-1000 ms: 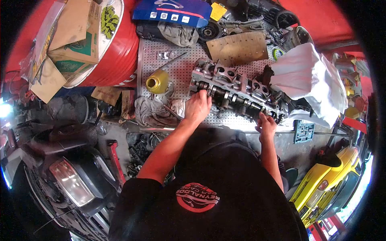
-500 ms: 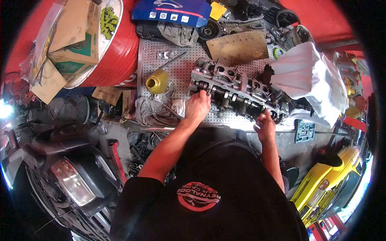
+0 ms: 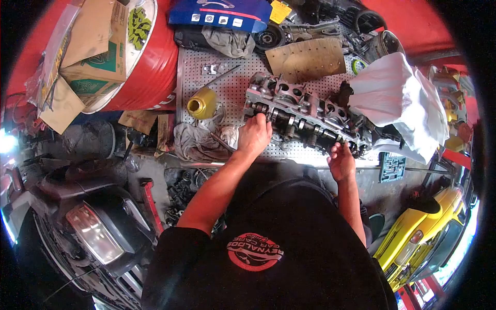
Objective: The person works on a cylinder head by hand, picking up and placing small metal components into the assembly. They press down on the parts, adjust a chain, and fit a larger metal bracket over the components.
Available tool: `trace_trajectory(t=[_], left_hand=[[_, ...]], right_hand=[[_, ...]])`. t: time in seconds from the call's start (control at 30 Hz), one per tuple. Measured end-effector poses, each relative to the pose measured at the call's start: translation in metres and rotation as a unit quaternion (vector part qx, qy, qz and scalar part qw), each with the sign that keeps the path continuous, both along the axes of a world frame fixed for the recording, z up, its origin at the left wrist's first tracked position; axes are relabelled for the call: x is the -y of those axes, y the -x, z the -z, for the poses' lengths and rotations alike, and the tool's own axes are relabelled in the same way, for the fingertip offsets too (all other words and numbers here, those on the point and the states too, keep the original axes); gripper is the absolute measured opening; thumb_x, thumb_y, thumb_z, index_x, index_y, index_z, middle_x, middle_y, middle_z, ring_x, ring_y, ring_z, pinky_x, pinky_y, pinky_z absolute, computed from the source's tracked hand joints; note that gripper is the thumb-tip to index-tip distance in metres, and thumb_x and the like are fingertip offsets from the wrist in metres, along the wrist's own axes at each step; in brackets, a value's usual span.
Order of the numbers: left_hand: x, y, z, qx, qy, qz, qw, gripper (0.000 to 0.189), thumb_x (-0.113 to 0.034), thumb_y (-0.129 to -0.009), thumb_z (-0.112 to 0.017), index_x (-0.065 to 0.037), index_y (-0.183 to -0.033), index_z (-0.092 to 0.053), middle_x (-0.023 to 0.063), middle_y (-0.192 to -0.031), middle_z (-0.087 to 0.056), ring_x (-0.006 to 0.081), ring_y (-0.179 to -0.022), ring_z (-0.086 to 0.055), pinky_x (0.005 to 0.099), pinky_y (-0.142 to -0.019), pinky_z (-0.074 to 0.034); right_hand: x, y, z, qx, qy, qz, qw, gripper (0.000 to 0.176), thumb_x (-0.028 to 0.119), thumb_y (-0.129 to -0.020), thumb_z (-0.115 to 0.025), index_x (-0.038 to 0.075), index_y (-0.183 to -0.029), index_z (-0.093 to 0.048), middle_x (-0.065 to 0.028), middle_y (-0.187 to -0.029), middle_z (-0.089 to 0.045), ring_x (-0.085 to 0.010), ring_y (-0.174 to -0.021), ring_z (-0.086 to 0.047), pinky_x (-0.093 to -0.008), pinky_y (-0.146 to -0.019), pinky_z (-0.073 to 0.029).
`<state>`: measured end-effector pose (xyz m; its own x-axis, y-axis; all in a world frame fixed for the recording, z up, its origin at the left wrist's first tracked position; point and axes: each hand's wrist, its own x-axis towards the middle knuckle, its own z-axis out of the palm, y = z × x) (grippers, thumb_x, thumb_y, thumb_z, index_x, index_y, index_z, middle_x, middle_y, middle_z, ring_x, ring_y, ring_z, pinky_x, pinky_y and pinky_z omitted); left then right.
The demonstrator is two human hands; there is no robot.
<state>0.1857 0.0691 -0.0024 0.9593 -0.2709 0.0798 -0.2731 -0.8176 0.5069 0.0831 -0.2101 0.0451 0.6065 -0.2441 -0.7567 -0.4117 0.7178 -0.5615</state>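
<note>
A grey metal cylinder head [image 3: 305,106] lies across the perforated metal bench [image 3: 227,82]. A dark camshaft [image 3: 297,128] runs along its near side. My left hand [image 3: 253,137] grips the camshaft's left end. At the right end, my right hand [image 3: 341,160] holds the shaft near the head's corner. Both arms reach forward from my black shirt.
A yellow bottle [image 3: 201,105] and dirty rags [image 3: 199,142] lie left of the head. White cloth [image 3: 400,101] covers its right end. Cardboard [image 3: 307,59], a red drum [image 3: 144,67] with boxes, a blue socket tray [image 3: 391,168] and car parts surround the bench.
Both hands stay on the camshaft; my right hand has shifted slightly up along the shaft's right end. The view has nudged a little.
</note>
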Motion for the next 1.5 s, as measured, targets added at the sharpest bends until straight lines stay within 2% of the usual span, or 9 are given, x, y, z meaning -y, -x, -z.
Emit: trace_trajectory(t=[0.2,0.47,0.67,0.8,0.9,1.03,1.17,1.3,1.5], left_hand=[[-0.006,-0.003,-0.01,-0.038,-0.017,0.021,0.999,0.025,-0.024,-0.083,-0.057,-0.003,-0.087,-0.046,0.0188,-0.074,-0.061,0.0347,-0.071,-0.062,0.045,-0.061,-0.051],[-0.005,-0.004,0.001,-0.059,-0.021,0.034,0.997,0.025,-0.026,-0.086,-0.054,-0.003,-0.086,-0.045,0.0195,-0.077,-0.061,0.0358,-0.071,-0.061,0.0469,-0.062,-0.05],[-0.003,0.0,-0.011,-0.026,-0.001,0.009,1.0,0.024,-0.024,-0.085,-0.054,-0.002,-0.086,-0.045,0.0194,-0.075,-0.061,0.0363,-0.071,-0.061,0.0472,-0.063,-0.05],[-0.007,-0.001,-0.001,-0.056,-0.017,0.025,0.998,0.025,-0.024,-0.083,-0.056,-0.001,-0.086,-0.045,0.0192,-0.074,-0.06,0.0366,-0.071,-0.061,0.0474,-0.062,-0.05],[-0.005,-0.002,-0.006,-0.015,0.005,0.019,1.0,0.025,-0.023,-0.083,-0.056,-0.001,-0.086,-0.045,0.0192,-0.074,-0.06,0.0366,-0.071,-0.061,0.0477,-0.062,-0.05],[-0.004,-0.004,-0.005,-0.028,0.005,0.015,0.999,0.025,-0.025,-0.084,-0.056,-0.002,-0.086,-0.045,0.0193,-0.075,-0.061,0.0364,-0.071,-0.061,0.0479,-0.062,-0.05],[-0.006,-0.002,0.001,-0.046,-0.009,0.027,0.999,0.028,-0.027,-0.083,-0.056,-0.002,-0.086,-0.045,0.0194,-0.076,-0.061,0.0361,-0.071,-0.061,0.0471,-0.063,-0.05],[-0.004,-0.002,-0.014,-0.009,-0.006,0.023,1.0,0.025,-0.026,-0.084,-0.055,-0.003,-0.085,-0.045,0.0185,-0.076,-0.061,0.0351,-0.074,-0.061,0.0468,-0.063,-0.051],[-0.003,-0.004,-0.003,-0.03,-0.02,0.027,0.999,0.028,-0.027,-0.082,-0.057,-0.003,-0.086,-0.045,0.0185,-0.078,-0.06,0.0348,-0.076,-0.06,0.0471,-0.064,-0.05]], right_hand=[[-0.014,0.003,-0.001,-0.089,0.279,0.003,0.956,0.02,0.027,-0.083,-0.067,0.014,-0.08,-0.052,0.0022,-0.071,-0.053,-0.0093,-0.062,-0.048,-0.0336,-0.06,-0.045],[0.003,0.006,0.004,0.018,-0.037,0.03,0.999,0.028,0.036,-0.092,-0.053,0.009,-0.088,-0.055,-0.0012,-0.078,-0.054,-0.0132,-0.068,-0.048,-0.0376,-0.066,-0.044],[-0.016,-0.003,-0.008,-0.107,0.267,0.02,0.958,0.026,0.04,-0.09,-0.055,0.016,-0.079,-0.054,0.0045,-0.07,-0.051,-0.0085,-0.062,-0.045,-0.0298,-0.064,-0.039],[-0.003,-0.001,-0.009,-0.046,-0.019,0.026,0.998,0.031,0.043,-0.091,-0.052,0.014,-0.08,-0.054,0.005,-0.071,-0.052,-0.0085,-0.06,-0.047,-0.0262,-0.062,-0.043],[0.009,0.008,0.017,0.056,-0.013,0.006,0.998,0.039,0.048,-0.091,-0.046,0.01,-0.09,-0.053,0.0005,-0.078,-0.053,-0.0131,-0.065,-0.045,-0.032,-0.069,-0.037],[-0.01,-0.008,-0.015,-0.126,0.183,0.038,0.974,0.02,0.032,-0.087,-0.061,0.012,-0.086,-0.057,0.0038,-0.072,-0.052,-0.0087,-0.058,-0.044,-0.0291,-0.063,-0.046],[-0.007,-0.006,-0.011,-0.117,0.204,0.018,0.972,0.016,0.027,-0.083,-0.067,0.013,-0.086,-0.058,0.0043,-0.074,-0.051,-0.0083,-0.062,-0.045,-0.0327,-0.069,-0.046],[-0.003,-0.001,-0.013,-0.045,-0.041,-0.007,0.998,0.035,0.043,-0.091,-0.053,0.008,-0.094,-0.054,-0.0032,-0.082,-0.056,-0.015,-0.072,-0.048,-0.0362,-0.071,-0.045],[-0.011,-0.004,-0.01,-0.061,0.167,-0.003,0.984,0.027,0.033,-0.092,-0.053,0.006,-0.088,-0.052,-0.0052,-0.084,-0.057,-0.0135,-0.072,-0.051,-0.0345,-0.067,-0.05]])
